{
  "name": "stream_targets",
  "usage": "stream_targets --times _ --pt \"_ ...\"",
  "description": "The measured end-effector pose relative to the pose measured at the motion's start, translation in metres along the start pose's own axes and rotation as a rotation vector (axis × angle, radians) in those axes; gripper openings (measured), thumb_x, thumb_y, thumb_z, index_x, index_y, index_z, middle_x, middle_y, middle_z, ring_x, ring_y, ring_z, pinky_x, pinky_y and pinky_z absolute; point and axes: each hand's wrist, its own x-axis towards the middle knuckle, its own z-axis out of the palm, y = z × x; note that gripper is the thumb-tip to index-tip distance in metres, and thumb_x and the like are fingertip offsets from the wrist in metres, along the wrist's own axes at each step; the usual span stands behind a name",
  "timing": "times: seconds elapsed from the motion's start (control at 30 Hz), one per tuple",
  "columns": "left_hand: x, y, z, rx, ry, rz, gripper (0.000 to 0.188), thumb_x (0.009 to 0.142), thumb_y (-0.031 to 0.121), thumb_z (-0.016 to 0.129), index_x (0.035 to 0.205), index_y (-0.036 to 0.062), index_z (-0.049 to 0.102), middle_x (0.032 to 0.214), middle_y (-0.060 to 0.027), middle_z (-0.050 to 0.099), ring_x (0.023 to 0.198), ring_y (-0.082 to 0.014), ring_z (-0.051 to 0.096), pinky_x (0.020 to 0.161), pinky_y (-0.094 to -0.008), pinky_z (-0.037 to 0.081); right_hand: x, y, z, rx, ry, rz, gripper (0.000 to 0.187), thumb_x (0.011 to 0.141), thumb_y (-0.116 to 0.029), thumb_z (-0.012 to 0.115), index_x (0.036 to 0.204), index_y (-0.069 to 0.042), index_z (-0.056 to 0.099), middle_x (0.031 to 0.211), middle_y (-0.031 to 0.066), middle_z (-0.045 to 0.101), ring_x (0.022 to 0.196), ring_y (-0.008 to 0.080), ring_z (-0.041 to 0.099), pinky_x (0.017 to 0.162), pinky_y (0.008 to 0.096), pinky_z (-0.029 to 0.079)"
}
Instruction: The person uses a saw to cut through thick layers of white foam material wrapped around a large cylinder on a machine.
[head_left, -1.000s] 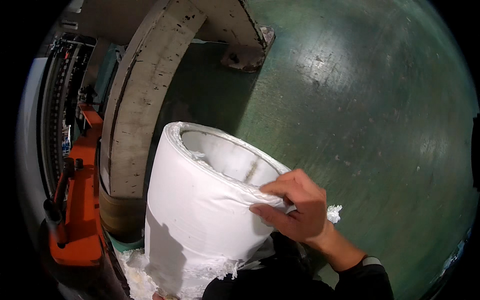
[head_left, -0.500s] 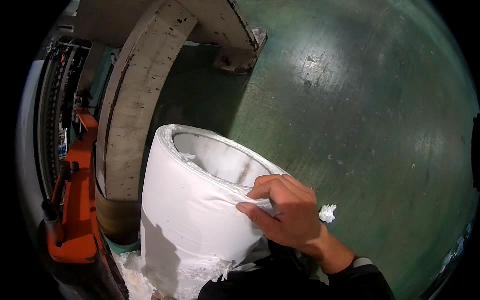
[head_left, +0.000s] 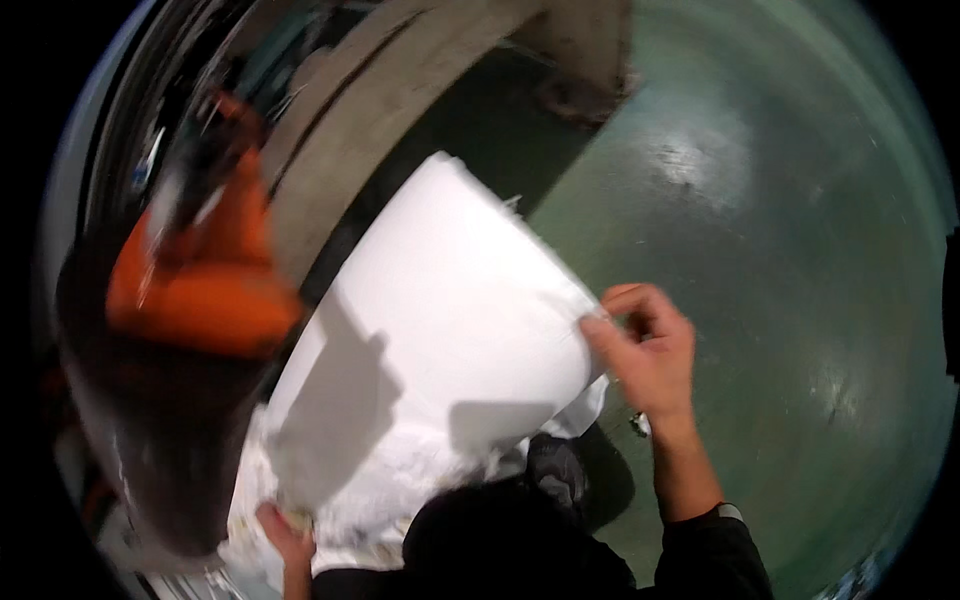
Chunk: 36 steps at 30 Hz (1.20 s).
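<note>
A large white hollow roll (head_left: 440, 290), wrapped in a thin white sheet, leans away from me, its far rim higher and its opening turned out of sight. My right hand (head_left: 650, 345) pinches the rim at its right side between thumb and fingers. At the lower left, my left hand (head_left: 288, 537) grips the ragged, crumpled white material (head_left: 340, 540) at the roll's near end. Its fingers are partly hidden by that material and slightly blurred. A loose flap of white sheet (head_left: 583, 410) hangs below my right hand.
Close on the left stand an orange machine part (head_left: 215, 290) and a dark cylinder (head_left: 165, 450). A curved beige metal frame (head_left: 375, 110) arches behind the roll, its foot on the green floor (head_left: 800, 260). My shoe (head_left: 556, 468) is just right of the roll's near end.
The roll has tilted over and its opening has turned out of sight. My right hand has moved up and right with the rim. My left hand has come further into view, and the view has shifted.
</note>
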Motion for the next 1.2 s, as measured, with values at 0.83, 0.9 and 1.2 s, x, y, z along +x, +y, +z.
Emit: stream_targets --times 0.83,0.9,1.2 --pt "-0.034 0.043 -0.022 -0.069 0.075 0.506 0.019 0.079 0.023 0.064 0.094 0.0138 0.061 0.079 -0.0003 0.055 0.070 -0.0159 0.057 0.051 -0.0313 0.044 -0.196 -0.113 0.319 -0.665 -1.858 -0.617 0.072 0.080 -0.064 0.067 0.124 -0.007 0.058 0.091 0.0151 0.068 0.080 0.0357 0.067 0.075 0.0422 0.053" --pt "-0.057 0.043 -0.006 -0.090 0.193 0.415 0.014 0.078 0.024 0.063 0.089 0.0152 0.060 0.076 0.0016 0.052 0.068 -0.0149 0.054 0.052 -0.0291 0.041 -0.229 -0.126 0.351 -1.094 -2.110 -0.530 0.068 0.082 -0.062 0.065 0.116 -0.003 0.056 0.088 0.0156 0.068 0.083 0.0365 0.067 0.075 0.0440 0.052" --pt "-0.123 -0.030 0.034 -0.250 0.690 0.193 0.011 0.084 0.019 0.064 0.095 0.0159 0.067 0.098 0.0005 0.064 0.093 -0.0146 0.061 0.076 -0.0256 0.045 -0.302 -0.083 0.381 -1.301 -1.976 -0.511 0.036 0.081 -0.020 0.068 0.108 -0.002 0.052 0.090 0.0195 0.065 0.087 0.0392 0.064 0.075 0.0456 0.052"
